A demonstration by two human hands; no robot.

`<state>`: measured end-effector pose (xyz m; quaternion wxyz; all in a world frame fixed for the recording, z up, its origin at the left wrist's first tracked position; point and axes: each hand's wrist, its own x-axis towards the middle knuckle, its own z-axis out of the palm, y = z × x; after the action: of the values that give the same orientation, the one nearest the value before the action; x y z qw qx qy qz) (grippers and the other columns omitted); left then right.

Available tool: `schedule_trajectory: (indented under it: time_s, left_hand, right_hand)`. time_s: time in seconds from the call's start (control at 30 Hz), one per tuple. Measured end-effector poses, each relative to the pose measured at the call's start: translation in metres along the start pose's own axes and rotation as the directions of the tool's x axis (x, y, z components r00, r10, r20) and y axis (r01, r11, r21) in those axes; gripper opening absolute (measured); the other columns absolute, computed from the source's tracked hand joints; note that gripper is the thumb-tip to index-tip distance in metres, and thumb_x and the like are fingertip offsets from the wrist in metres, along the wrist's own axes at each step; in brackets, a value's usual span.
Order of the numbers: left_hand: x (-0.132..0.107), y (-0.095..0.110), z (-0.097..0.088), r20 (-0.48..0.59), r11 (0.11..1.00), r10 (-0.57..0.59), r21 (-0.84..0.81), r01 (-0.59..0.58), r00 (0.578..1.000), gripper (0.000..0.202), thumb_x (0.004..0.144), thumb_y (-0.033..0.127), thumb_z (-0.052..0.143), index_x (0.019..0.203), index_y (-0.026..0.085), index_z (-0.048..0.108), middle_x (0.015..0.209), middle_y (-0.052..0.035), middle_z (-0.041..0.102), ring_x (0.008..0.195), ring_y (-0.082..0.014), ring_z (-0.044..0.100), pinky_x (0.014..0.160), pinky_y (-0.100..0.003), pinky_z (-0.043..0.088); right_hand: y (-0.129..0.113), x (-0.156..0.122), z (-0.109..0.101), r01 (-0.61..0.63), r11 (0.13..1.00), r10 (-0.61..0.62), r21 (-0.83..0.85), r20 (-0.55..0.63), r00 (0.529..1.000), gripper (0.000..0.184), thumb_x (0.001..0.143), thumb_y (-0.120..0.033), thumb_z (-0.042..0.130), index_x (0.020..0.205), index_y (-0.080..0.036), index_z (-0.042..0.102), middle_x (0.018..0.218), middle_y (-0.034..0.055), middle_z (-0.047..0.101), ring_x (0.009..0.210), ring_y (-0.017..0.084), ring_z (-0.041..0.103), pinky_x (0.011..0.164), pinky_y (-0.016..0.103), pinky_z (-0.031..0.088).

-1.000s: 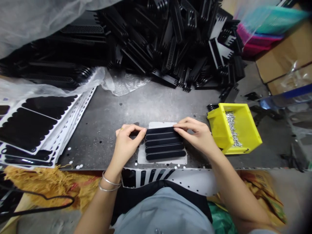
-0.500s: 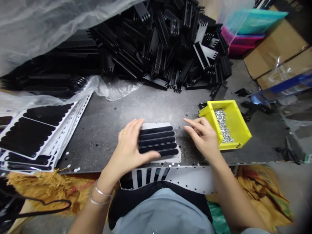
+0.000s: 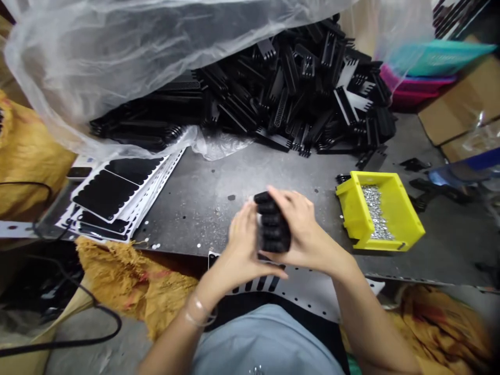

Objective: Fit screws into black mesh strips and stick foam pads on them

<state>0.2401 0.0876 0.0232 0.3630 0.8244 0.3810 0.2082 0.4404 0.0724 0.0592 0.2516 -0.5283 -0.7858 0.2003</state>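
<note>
In front of my chest, a bundle of black strips with rounded ends (image 3: 272,224) is raised off the table, its strips side by side. My right hand (image 3: 302,226) grips the bundle, fingers over its top and thumb below. Against its left side, where a whitish edge shows, lie the outstretched fingers of my left hand (image 3: 244,245). The left thumb sticks out to the right, below the bundle and apart from it. Both hands are slightly blurred.
A yellow bin (image 3: 406,221) holds small silvery metal pieces (image 3: 377,213) on the right. White sheets with black shapes (image 3: 113,192) are stacked left. A large heap of black fork-ended parts (image 3: 289,99) fills the back under clear plastic (image 3: 117,57). Perforated sheeting (image 3: 308,291) lies across my lap.
The black strips have gone from lying flat on the table to being lifted and turned between my hands. My right hand has moved left and closed on them. The view has shifted left.
</note>
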Motion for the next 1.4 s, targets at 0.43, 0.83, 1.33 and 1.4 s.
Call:
schedule_trajectory:
  time_s: [0.43,0.83,1.33,1.4]
  left_hand:
    - [-0.059,0.015,0.005,0.055,0.971,0.008,0.236,-0.021,0.998,0.018,0.101,0.028,0.062,0.118,0.022,0.064,0.104,-0.0049,0.075,0.096,-0.0257,0.066,0.09,-0.043,0.047]
    - [-0.045,0.022,0.007,-0.077,0.984,-0.098,-0.159,0.084,0.992,0.022,0.107,0.026,0.049,0.093,0.024,0.066,0.083,0.0001,0.067,0.083,-0.0193,0.059,0.082,-0.037,0.039]
    - [-0.047,0.019,0.018,-0.045,0.985,0.003,-0.171,-0.011,0.999,0.025,0.107,0.023,0.045,0.095,0.024,0.067,0.075,0.0001,0.062,0.075,-0.0187,0.056,0.076,-0.036,0.04]
    - [-0.048,0.016,0.018,-0.084,0.988,-0.017,-0.154,0.004,0.996,0.025,0.107,0.023,0.045,0.094,0.023,0.066,0.077,-0.0004,0.064,0.076,-0.0187,0.057,0.077,-0.036,0.04]
  right_hand:
    - [-0.004,-0.085,-0.012,-0.148,0.988,0.144,-0.036,-0.087,0.986,0.015,0.101,-0.025,0.062,0.114,-0.027,0.069,0.104,0.0053,0.075,0.095,0.023,0.072,0.084,0.041,0.057]
    - [-0.017,-0.115,0.04,0.027,0.943,0.041,0.333,-0.198,0.979,0.031,0.095,-0.019,0.071,0.125,-0.027,0.072,0.136,0.0113,0.061,0.102,0.019,0.069,0.088,0.037,0.064]
    - [-0.012,-0.107,0.04,0.004,0.893,0.106,0.451,-0.218,0.97,0.05,0.093,-0.021,0.075,0.14,-0.035,0.065,0.14,0.0113,0.057,0.112,0.022,0.068,0.096,0.043,0.064]
    - [-0.009,-0.112,0.035,-0.002,0.869,0.12,0.494,-0.207,0.971,0.038,0.089,-0.019,0.078,0.123,-0.034,0.076,0.135,0.0094,0.062,0.114,0.024,0.069,0.096,0.044,0.063]
